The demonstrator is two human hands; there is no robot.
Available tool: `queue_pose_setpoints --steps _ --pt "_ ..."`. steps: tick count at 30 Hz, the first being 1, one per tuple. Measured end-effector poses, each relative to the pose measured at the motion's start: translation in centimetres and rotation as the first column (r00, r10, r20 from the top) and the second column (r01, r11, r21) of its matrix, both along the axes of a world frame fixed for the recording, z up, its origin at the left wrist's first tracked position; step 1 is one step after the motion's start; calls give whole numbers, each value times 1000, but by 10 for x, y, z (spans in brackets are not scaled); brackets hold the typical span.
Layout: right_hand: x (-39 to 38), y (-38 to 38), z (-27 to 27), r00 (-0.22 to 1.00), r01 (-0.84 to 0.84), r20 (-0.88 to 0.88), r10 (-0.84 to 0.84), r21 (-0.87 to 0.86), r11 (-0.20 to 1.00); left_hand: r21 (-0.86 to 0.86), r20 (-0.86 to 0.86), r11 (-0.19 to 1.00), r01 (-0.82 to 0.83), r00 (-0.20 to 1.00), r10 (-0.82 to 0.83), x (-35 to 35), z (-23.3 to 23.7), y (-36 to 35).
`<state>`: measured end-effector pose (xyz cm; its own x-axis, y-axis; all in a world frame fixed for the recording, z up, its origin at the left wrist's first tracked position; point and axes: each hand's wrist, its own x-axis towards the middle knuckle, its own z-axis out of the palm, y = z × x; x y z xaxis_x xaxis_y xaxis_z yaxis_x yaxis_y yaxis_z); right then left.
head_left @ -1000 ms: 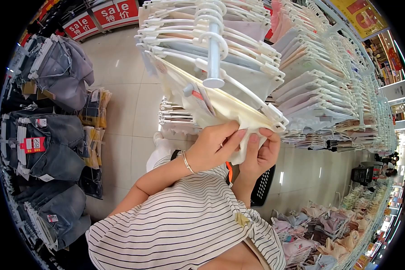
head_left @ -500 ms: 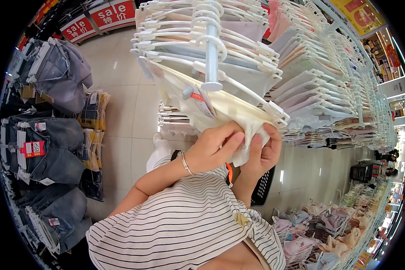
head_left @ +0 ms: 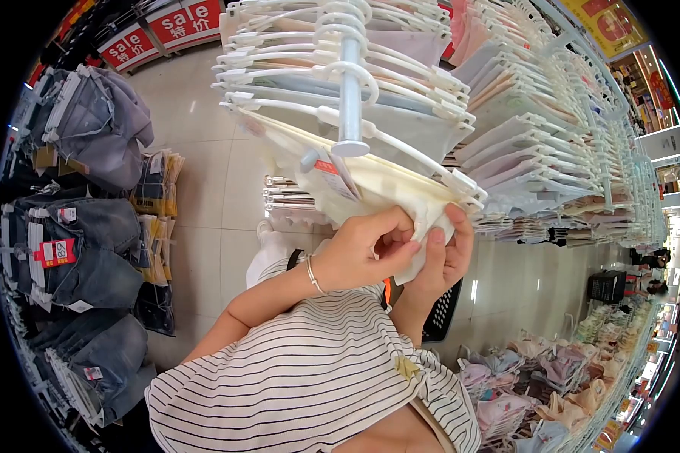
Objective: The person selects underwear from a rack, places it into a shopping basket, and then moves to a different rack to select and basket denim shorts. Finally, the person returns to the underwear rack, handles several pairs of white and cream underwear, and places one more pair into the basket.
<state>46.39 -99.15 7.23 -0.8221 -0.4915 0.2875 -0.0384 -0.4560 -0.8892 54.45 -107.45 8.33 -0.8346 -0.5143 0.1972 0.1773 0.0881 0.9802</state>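
A pair of pale yellow underpants (head_left: pixel 393 181) hangs from a white clip hanger (head_left: pixel 404 143) at the front of a metal rail. A paper tag (head_left: pixel 332 175) with a red strip is attached near its upper edge. My left hand (head_left: pixel 364 245), with a bracelet on the wrist, is closed, finger and thumb pinching the lower part of the cloth. On the other side, my right hand (head_left: pixel 444 253) grips the same fabric between thumb and fingers. The cloth bunches between the two hands and partly hides the fingertips.
More garments on white hangers fill the rail (head_left: pixel 350 98) behind and the racks (head_left: pixel 517 151) to the right. Denim shorts (head_left: pixel 91 257) hang at the left. Below right are bras (head_left: pixel 559 370). A dark basket (head_left: pixel 440 313) is partly visible beside me, above the tiled floor (head_left: pixel 200 189).
My left thumb and fingers have shifted slightly on the cloth, with a gap now showing between them. The right hand has barely moved; the underpants still hang from the hanger.
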Motion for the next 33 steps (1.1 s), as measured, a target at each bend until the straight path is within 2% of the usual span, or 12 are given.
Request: queue_pose_setpoints --steps 7,10,13,16,19,25,28,33 --pt "-4 -3 1 997 3 72 -1 -26 1000 -80 -27 997 -16 1000 14 5 -7 -1" --pt "-1 -3 5 998 15 54 -16 18 1000 -98 -50 990 -99 994 94 4 -10 -1" --pt "-1 -4 6 999 43 19 -44 61 997 -162 -51 971 -174 985 168 4 -12 -2" --pt "-1 -3 7 998 55 -1 -56 90 994 -259 -142 932 -255 964 224 3 -17 -3" --pt "1 -2 10 998 55 7 -56 111 992 -363 -132 898 -247 968 213 5 -8 -6" --pt "0 -2 8 999 41 12 -43 106 993 -741 -175 619 -262 964 198 5 -9 -9" --pt "-2 1 6 999 31 15 -33 129 991 -808 -214 506 -301 951 224 4 -13 -7" --pt "-2 0 5 998 52 39 -57 120 991 -901 -208 350 -257 963 173 10 -18 -8"
